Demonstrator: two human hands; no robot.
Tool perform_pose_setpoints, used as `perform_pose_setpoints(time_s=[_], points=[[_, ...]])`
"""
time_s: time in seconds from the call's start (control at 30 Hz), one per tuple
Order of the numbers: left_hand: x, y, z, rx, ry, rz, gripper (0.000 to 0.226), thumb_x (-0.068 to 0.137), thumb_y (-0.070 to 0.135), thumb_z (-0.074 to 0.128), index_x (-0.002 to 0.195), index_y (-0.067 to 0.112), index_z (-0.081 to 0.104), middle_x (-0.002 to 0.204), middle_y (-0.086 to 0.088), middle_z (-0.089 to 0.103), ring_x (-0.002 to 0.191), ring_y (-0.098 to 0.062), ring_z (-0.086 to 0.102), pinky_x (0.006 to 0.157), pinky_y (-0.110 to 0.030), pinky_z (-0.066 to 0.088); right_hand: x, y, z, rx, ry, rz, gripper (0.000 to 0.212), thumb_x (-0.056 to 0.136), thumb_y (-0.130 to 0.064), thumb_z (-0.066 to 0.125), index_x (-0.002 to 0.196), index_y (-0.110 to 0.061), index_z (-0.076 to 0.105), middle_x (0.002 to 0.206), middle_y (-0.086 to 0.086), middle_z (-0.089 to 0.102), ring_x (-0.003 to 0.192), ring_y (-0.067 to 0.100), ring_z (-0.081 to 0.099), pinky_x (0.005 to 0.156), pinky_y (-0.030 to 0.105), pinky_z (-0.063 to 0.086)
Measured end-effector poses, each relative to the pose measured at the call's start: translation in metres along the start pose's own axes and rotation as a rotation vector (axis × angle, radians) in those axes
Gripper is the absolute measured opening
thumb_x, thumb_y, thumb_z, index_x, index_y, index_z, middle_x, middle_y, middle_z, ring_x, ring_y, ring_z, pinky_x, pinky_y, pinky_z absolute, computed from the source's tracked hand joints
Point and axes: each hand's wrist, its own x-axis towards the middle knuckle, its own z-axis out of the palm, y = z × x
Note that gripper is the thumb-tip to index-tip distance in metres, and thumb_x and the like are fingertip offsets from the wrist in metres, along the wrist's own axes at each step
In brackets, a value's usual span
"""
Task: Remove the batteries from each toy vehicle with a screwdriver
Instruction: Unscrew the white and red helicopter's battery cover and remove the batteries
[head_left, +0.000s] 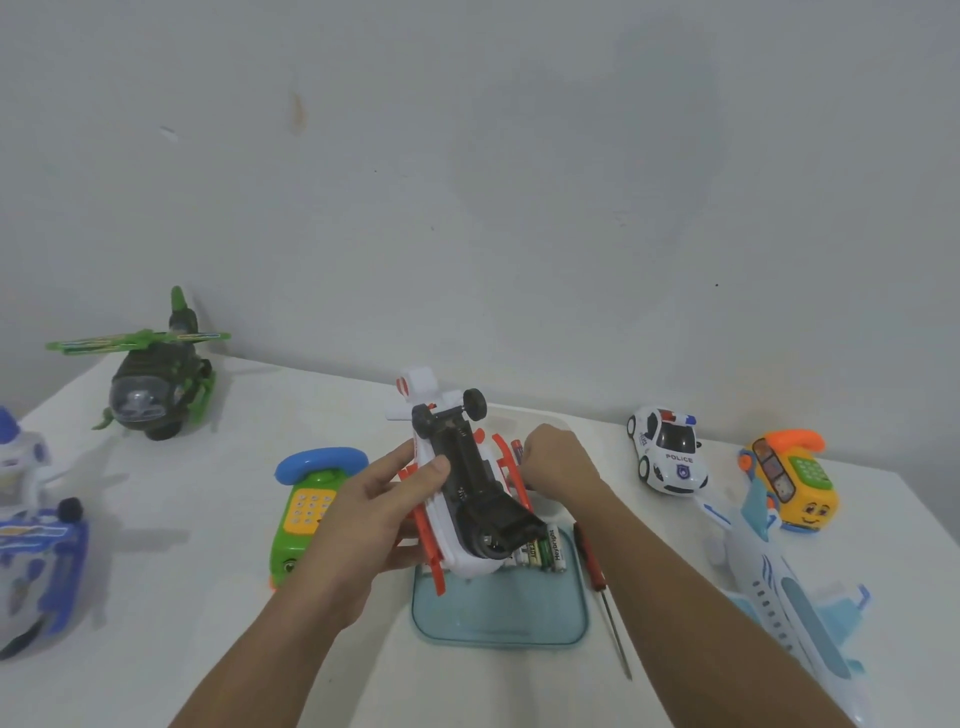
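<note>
My left hand (387, 506) grips a white and orange toy helicopter (462, 483) turned belly-up above the clear container (501, 613). Its black underside shows an uncovered battery bay. My right hand (558, 460) is curled just to the right of the helicopter and pinches a battery (516, 448) with a red tip. Several loose batteries (543, 551) lie inside the container under the helicopter's nose. A red-handled screwdriver (602, 592) lies on the table to the right of the container, untouched.
On the white table (208, 597): a green helicopter (150, 384) at the back left, a blue and white toy (31, 545) at the left edge, a green toy phone (311, 509), a police car (667, 449), a yellow phone toy (792, 478), a light blue plane (784, 587).
</note>
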Motion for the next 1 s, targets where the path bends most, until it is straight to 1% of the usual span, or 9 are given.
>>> perform_pose_setpoints(time_s=[0.07, 0.13, 0.2, 0.27, 0.4, 0.5, 0.73, 0.87, 1.0], points=[[-0.001, 0.001, 0.000, 0.001, -0.006, -0.001, 0.014, 0.089, 0.028, 0.066, 0.100, 0.036, 0.068, 0.084, 0.000, 0.078, 0.063, -0.014, 0.071, 0.055, -0.027, 0.055, -0.003, 0.000, 0.002, 0.003, 0.013, -0.016, 0.016, 0.090, -0.016, 0.064, 0.080, -0.006, 0.057, 0.074, 0.004, 0.053, 0.070, 0.017, 0.054, 0.068, 0.024, 0.047], [-0.002, 0.001, 0.001, 0.002, -0.017, -0.001, 0.015, 0.089, 0.028, 0.066, 0.102, 0.035, 0.069, 0.085, -0.001, 0.078, 0.063, -0.014, 0.071, 0.053, -0.025, 0.055, -0.008, 0.001, 0.002, 0.087, 0.048, -0.039, 0.013, 0.091, -0.011, 0.062, 0.080, -0.010, 0.055, 0.085, 0.004, 0.056, 0.076, 0.015, 0.055, 0.065, 0.020, 0.044], [-0.003, 0.000, 0.002, 0.001, -0.023, 0.000, 0.013, 0.090, 0.027, 0.065, 0.100, 0.034, 0.070, 0.083, -0.001, 0.078, 0.061, -0.013, 0.070, 0.051, -0.024, 0.055, -0.013, 0.001, -0.002, 0.269, 0.096, -0.030, 0.021, 0.091, -0.006, 0.060, 0.075, -0.014, 0.049, 0.082, 0.001, 0.061, 0.063, 0.005, 0.058, 0.051, 0.013, 0.040], [-0.003, -0.001, 0.003, -0.001, -0.026, -0.001, 0.013, 0.090, 0.027, 0.066, 0.100, 0.035, 0.070, 0.081, -0.001, 0.077, 0.058, -0.012, 0.069, 0.050, -0.023, 0.054, -0.021, 0.002, -0.013, 0.491, 0.143, 0.004, 0.012, 0.091, -0.005, 0.060, 0.082, -0.009, 0.054, 0.073, 0.002, 0.065, 0.047, -0.001, 0.057, 0.044, 0.013, 0.045], [-0.001, -0.005, 0.004, 0.005, -0.023, -0.014, 0.026, 0.088, 0.029, 0.068, 0.114, 0.032, 0.069, 0.081, 0.000, 0.077, 0.057, -0.011, 0.068, 0.050, -0.023, 0.053, -0.041, 0.001, -0.048, 1.144, 0.123, 0.027, 0.008, 0.092, -0.005, 0.062, 0.098, 0.000, 0.061, 0.082, 0.015, 0.071, 0.064, 0.022, 0.071, 0.057, 0.028, 0.059], [0.000, -0.007, 0.004, 0.004, -0.016, -0.019, 0.030, 0.086, 0.031, 0.069, 0.116, 0.033, 0.066, 0.082, 0.000, 0.077, 0.059, -0.011, 0.069, 0.052, -0.024, 0.053, -0.063, -0.004, -0.071, 1.366, 0.065, -0.042, 0.012, 0.090, -0.005, 0.063, 0.100, 0.001, 0.060, 0.079, 0.013, 0.071, 0.073, 0.030, 0.072, 0.060, 0.027, 0.059], [0.001, -0.009, 0.006, 0.030, -0.038, -0.024, 0.030, 0.088, 0.035, 0.068, 0.118, 0.034, 0.066, 0.088, -0.001, 0.078, 0.067, -0.014, 0.072, 0.057, -0.027, 0.055, -0.108, -0.026, -0.093, 1.033, 0.103, -0.341, 0.013, 0.084, -0.004, 0.071, 0.088, 0.004, 0.062, 0.078, 0.016, 0.072, 0.069, 0.028, 0.072, 0.062, 0.030, 0.060], [0.000, -0.010, 0.007, 0.052, -0.052, -0.019, 0.036, 0.088, 0.038, 0.068, 0.124, 0.033, 0.065, 0.089, -0.001, 0.078, 0.067, -0.014, 0.072, 0.059, -0.028, 0.056, -0.115, -0.039, -0.085, 0.651, 0.168, -0.418, 0.011, 0.081, -0.011, 0.076, 0.079, -0.010, 0.065, 0.074, 0.003, 0.072, 0.065, 0.014, 0.070, 0.065, 0.027, 0.059], [0.000, -0.009, 0.006, 0.045, -0.045, -0.019, 0.038, 0.088, 0.038, 0.068, 0.126, 0.033, 0.064, 0.088, -0.001, 0.078, 0.066, -0.014, 0.071, 0.061, -0.030, 0.056, -0.113, -0.041, -0.072, 0.512, 0.236, -0.517, 0.010, 0.079, -0.012, 0.077, 0.075, -0.011, 0.068, 0.070, -0.007, 0.068, 0.068, 0.009, 0.063, 0.068, 0.024, 0.053]])
